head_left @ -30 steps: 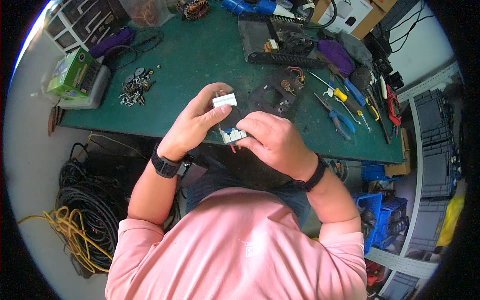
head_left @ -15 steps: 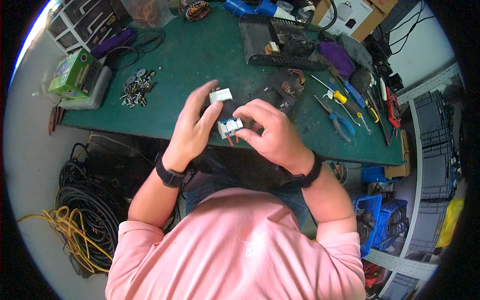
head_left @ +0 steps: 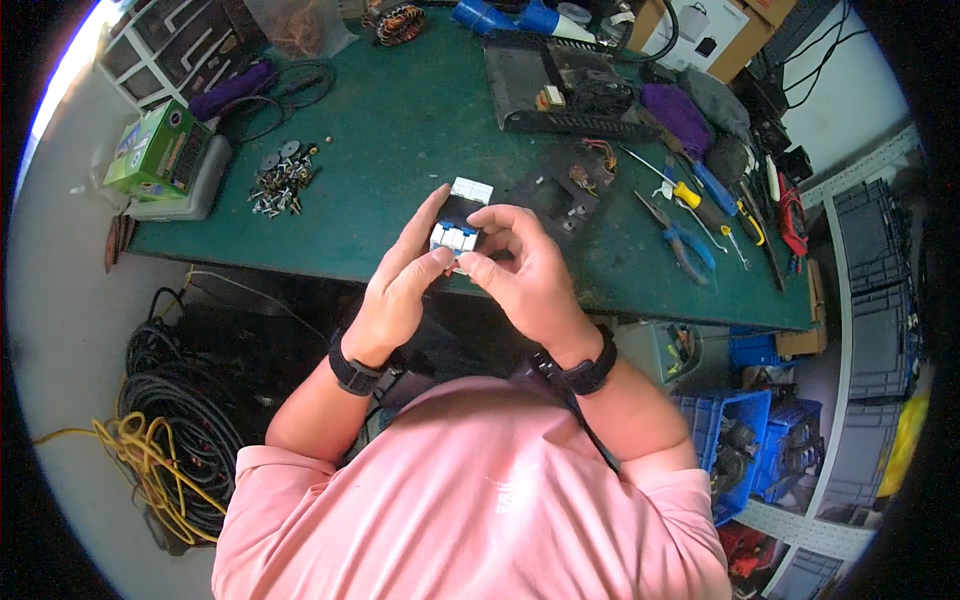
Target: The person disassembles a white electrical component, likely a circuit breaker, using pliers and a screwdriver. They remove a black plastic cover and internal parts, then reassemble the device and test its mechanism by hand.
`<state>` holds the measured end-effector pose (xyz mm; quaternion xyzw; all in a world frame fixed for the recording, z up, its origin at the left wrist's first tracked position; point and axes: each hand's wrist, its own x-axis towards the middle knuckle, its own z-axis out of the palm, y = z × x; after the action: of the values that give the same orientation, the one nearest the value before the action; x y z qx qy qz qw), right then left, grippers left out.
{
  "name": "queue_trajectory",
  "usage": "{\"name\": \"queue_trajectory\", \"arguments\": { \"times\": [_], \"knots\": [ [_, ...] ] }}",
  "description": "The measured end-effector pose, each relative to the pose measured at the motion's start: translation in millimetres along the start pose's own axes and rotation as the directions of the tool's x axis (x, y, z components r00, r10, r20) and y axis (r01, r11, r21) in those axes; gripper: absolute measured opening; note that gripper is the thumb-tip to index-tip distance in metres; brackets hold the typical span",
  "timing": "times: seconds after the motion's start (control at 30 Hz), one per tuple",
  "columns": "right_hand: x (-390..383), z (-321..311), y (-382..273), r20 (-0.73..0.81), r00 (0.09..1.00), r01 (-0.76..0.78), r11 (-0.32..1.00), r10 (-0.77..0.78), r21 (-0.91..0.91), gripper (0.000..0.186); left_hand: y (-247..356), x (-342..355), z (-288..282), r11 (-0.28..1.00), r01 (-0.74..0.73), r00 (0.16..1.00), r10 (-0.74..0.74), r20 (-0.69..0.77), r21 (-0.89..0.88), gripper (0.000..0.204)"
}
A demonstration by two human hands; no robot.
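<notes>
Both my hands hold a small white-and-black electrical block (head_left: 459, 237), which looks like a circuit breaker, above the front edge of the green workbench (head_left: 390, 130). Blue tabs show on its near white part; the middle is black, and the far end is white. My left hand (head_left: 400, 290) grips its left side, fingers stretched along it and thumb at the near end. My right hand (head_left: 527, 270) closes on the right side, with its thumb by the near end and a finger on top. Its underside is hidden.
Screws and washers (head_left: 284, 180) lie in a pile at left, near a green box (head_left: 160, 150). Blue-handled pliers (head_left: 682, 243) and screwdrivers (head_left: 690, 195) lie at right. A black metal housing (head_left: 520, 85) stands farther back. Coiled cables (head_left: 180, 420) are on the floor at left.
The block has turned a little and its near end now faces me more squarely. My left thumb has moved from its middle to the near end; both wrists have come closer together.
</notes>
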<state>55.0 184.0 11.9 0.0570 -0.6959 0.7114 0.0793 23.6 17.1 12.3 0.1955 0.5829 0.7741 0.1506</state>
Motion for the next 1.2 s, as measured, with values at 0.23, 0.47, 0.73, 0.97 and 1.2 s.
{"name": "queue_trajectory", "arguments": {
  "times": [0.23,0.47,0.73,0.97,1.2],
  "knots": [
    [-1.7,6.6,-2.0,-0.031,0.992,0.121,0.986,-0.126,-0.116,0.032,-5.5,-2.8,0.1,0.999,-0.043,0.999,0.043,0.0,0.022,0.064],
    [-2.3,8.1,9.5,-0.048,0.997,0.056,0.997,-0.059,-0.055,0.032,-10.7,0.7,6.3,0.997,-0.054,0.997,0.05,-0.062,-0.063,0.061],
    [-4.9,12.3,6.4,-0.067,0.992,0.099,0.992,-0.105,-0.082,0.036,-20.0,-2.3,3.3,0.994,-0.103,0.992,0.101,-0.069,-0.025,0.052],
    [-5.0,7.5,-11.1,-0.035,0.979,0.185,0.949,-0.2,-0.255,0.034,13.8,2.4,-24.9,0.97,-0.071,0.996,0.058,0.062,0.234,0.035],
    [0.4,-2.4,-6.9,0.022,0.973,0.229,0.937,-0.231,-0.265,0.039,16.1,14.9,-39.9,0.919,-0.222,0.971,0.181,0.154,0.324,0.039]
  ]
}}
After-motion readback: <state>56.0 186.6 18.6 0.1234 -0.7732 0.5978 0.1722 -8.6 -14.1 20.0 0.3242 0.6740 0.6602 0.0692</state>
